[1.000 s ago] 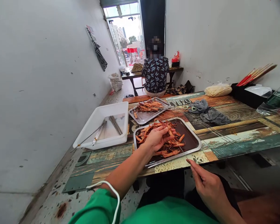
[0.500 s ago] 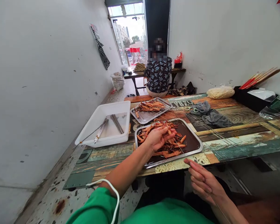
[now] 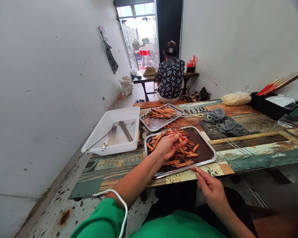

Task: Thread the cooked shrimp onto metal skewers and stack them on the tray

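Observation:
My left hand (image 3: pixel 170 146) is closed over the near metal tray, pinching a reddish-brown meat piece (image 3: pixel 179 138); its exact kind is unclear. A thin metal skewer (image 3: pixel 190 159) runs from that piece down to my right hand (image 3: pixel 210 186), whose fingers are shut on it just past the table's front edge. Several similar meat pieces (image 3: pixel 178 163) lie in dark liquid in the near metal tray (image 3: pixel 212 159). Behind it, a second metal tray (image 3: pixel 156 128) holds more long meat pieces, with loaded skewers stretching to the right.
A white plastic tub (image 3: pixel 93 140) with metal skewers stands on the left. Bare skewers (image 3: pixel 234 147) and grey cloths (image 3: pixel 230 126) lie on the right, near a black box (image 3: pixel 268 107) and a bottle (image 3: pixel 294 114). A person (image 3: pixel 171 79) sits at another table ahead.
My right hand has moved slightly left and up along the skewer, nearer my left hand. The left hand keeps its hold on the meat piece. The view has shifted a little.

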`<state>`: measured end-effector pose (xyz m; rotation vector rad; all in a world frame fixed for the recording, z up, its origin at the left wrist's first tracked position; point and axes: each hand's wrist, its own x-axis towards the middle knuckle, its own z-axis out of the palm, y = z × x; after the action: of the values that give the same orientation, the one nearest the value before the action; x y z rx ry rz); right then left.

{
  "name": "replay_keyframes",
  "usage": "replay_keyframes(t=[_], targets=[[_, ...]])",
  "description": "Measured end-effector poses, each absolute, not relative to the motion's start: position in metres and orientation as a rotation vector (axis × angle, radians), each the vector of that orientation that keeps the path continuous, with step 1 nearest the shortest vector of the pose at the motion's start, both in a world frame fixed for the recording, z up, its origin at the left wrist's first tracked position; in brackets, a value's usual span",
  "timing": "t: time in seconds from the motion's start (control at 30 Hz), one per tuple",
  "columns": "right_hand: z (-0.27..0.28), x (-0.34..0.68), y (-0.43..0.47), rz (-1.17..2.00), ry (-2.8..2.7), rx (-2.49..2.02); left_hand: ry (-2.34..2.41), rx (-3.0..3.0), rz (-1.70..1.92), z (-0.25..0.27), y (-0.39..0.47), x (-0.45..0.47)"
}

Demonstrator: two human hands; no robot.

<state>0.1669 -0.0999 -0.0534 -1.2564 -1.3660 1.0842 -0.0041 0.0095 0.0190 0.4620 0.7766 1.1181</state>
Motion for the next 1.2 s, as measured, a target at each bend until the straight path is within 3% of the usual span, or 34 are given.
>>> replay_keyframes(t=[0.1, 0.23, 0.3, 0.5, 0.6, 0.8, 0.97, 1.03, 1.2], targets=[[-0.046, 0.166, -0.097, 1.774, -0.898, -1.008, 0.779, 0.458, 1.108, 0.02, 0.01, -0.006], [-0.042, 0.166, -0.095, 1.995, -0.697, -0.809, 0.768, 0.446, 1.118, 0.02, 0.01, -0.007], [-0.041, 0.165, -0.096, 1.849, -0.879, -0.963, 0.772, 0.446, 1.122, 0.02, 0.01, -0.007], [-0.05, 0.164, -0.099, 0.773, -1.494, -1.319, 0.775, 0.47, 1.144, 0.018, 0.009, -0.006], [-0.054, 0.162, -0.099, 0.606, -1.578, -1.291, 0.768, 0.488, 1.145, 0.017, 0.009, -0.006], [-0.041, 0.158, -0.095, 1.69, -0.993, -1.059, 0.794, 0.499, 1.136, 0.02, 0.01, -0.007], [-0.036, 0.157, -0.095, 2.031, -0.617, -0.7, 0.798, 0.472, 1.136, 0.022, 0.01, -0.006], [-0.037, 0.156, -0.096, 1.906, -0.77, -0.844, 0.791, 0.471, 1.137, 0.022, 0.01, -0.006], [-0.048, 0.158, -0.096, 0.99, -1.343, -1.286, 0.778, 0.501, 1.148, 0.021, 0.008, -0.005]])
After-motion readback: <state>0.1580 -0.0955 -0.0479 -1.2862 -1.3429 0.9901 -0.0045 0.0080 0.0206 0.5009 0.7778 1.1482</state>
